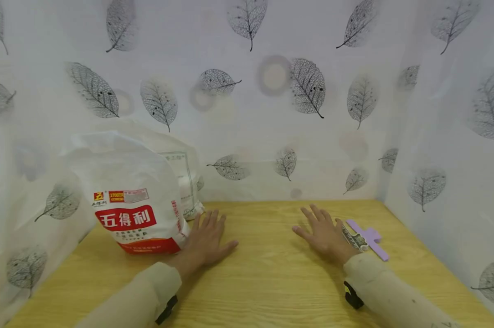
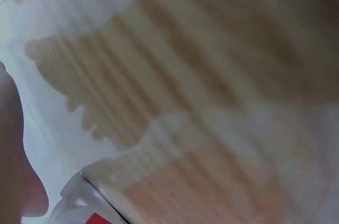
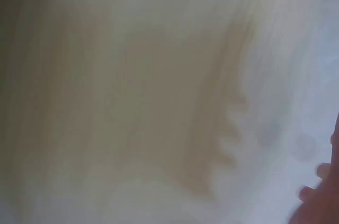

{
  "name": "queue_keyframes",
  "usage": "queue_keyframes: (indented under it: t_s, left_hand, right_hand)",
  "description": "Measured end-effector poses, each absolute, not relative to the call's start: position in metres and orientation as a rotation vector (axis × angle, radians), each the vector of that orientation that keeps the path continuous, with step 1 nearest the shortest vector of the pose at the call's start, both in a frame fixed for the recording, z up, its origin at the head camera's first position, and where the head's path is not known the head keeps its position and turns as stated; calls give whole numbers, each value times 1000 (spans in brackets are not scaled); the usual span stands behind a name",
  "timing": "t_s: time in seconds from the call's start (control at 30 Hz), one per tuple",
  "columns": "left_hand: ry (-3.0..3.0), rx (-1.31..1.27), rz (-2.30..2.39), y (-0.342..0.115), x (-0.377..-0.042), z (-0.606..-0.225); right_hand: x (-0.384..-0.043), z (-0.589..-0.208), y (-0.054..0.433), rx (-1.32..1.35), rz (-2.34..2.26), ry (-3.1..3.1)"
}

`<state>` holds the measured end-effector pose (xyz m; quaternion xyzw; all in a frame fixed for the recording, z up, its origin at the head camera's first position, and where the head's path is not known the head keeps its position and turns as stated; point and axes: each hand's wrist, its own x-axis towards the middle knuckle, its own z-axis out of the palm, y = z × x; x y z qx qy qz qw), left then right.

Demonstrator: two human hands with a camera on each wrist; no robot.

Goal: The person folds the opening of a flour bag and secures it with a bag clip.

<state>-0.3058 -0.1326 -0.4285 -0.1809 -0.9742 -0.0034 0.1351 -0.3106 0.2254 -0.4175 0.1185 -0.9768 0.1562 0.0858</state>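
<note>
Both hands are spread over the wooden table (image 1: 263, 273), palms down and fingers extended. My left hand (image 1: 208, 239) is just right of a large white sack (image 1: 136, 168) with red panels and Chinese lettering; its wrist overlaps the sack's lower edge in the head view. On the right, my right hand (image 1: 322, 232) lies beside a dark, ornately patterned flat piece (image 1: 355, 239) and a lilac cross-shaped piece (image 1: 370, 238). Neither hand holds anything. The left wrist view shows part of the left hand (image 2: 18, 155) at its edge, the right wrist view part of the right hand (image 3: 323, 197).
A second white bag (image 1: 185, 182) with a green-framed print stands behind the sack, near the table's back edge. White curtains (image 1: 251, 123) printed with grey leaves enclose the back and both sides. Each sleeve has a dark band at the wrist.
</note>
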Motion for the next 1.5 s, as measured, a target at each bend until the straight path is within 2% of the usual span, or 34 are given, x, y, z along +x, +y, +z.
queue_keyframes:
  t_s: [0.5,1.5]
  left_hand:
    - [-2686,-620,-33,-141,-294,-430]
    - [-2578,-649,-79,-160,-278,-415]
  right_hand:
    - [-306,-416,198,579,230,-2803]
    - [-308,-410,171,595,184,-2753]
